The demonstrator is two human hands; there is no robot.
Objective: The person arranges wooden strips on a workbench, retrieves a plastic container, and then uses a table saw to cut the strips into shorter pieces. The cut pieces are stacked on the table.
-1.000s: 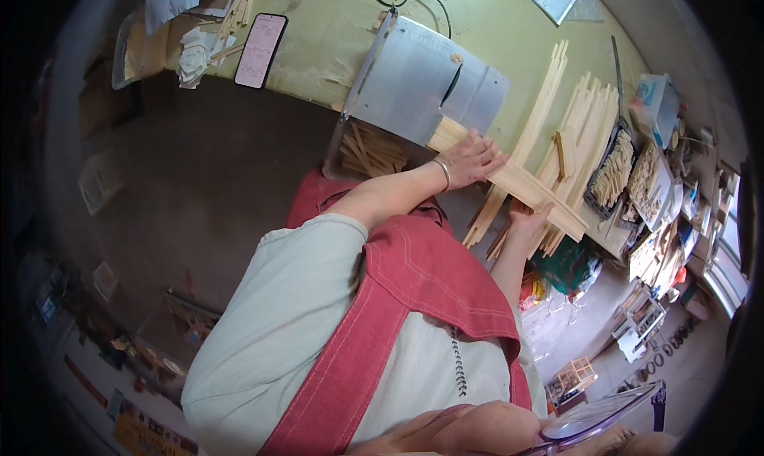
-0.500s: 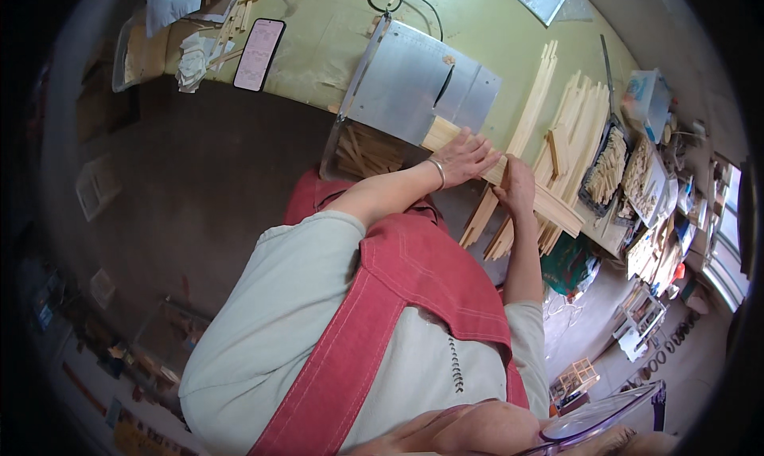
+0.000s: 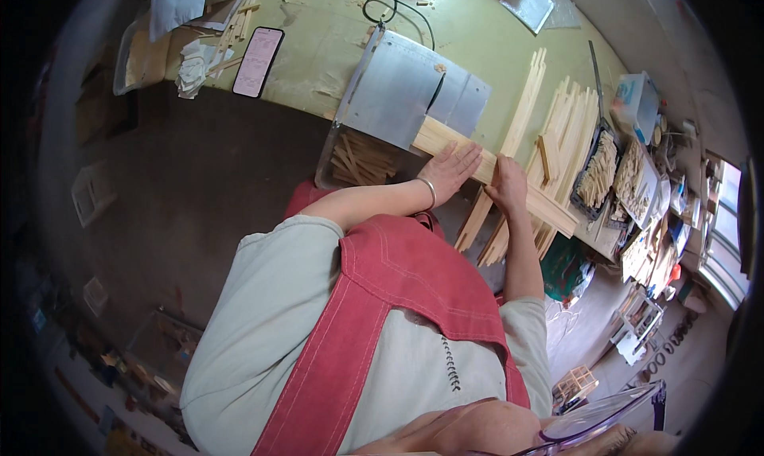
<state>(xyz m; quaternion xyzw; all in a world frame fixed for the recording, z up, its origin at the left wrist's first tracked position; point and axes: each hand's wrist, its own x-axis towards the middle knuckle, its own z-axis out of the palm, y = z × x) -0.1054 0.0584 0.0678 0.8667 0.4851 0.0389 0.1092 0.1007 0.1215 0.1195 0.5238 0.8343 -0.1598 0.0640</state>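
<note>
A bundle of pale wooden strips point(image 3: 549, 209) lies side by side, slanting from the near edge of a metal-topped table saw point(image 3: 386, 90) toward the lower right. My left hand point(image 3: 451, 168), with a bangle at the wrist, rests on the strips with its fingers stretched out flat. Farther right along the bundle, my right hand point(image 3: 510, 187) is closed round it, thumb toward me; part of its grip is hidden. The strips' left end lies at the saw top's near edge, close to the dark blade slot point(image 3: 436, 91).
Long wooden strips point(image 3: 569, 134) lie in piles right of the saw. Beyond them stand a black basket point(image 3: 597, 173) of short pieces and a clear plastic box point(image 3: 637, 106). A phone point(image 3: 259, 62) lies on the green table at left. Offcuts point(image 3: 358, 157) fill the space under the saw top.
My left hand has slid a little left along the strips, and its fingers now lie flatter. The right hand keeps hold of the bundle. The whole view has shifted slightly.
</note>
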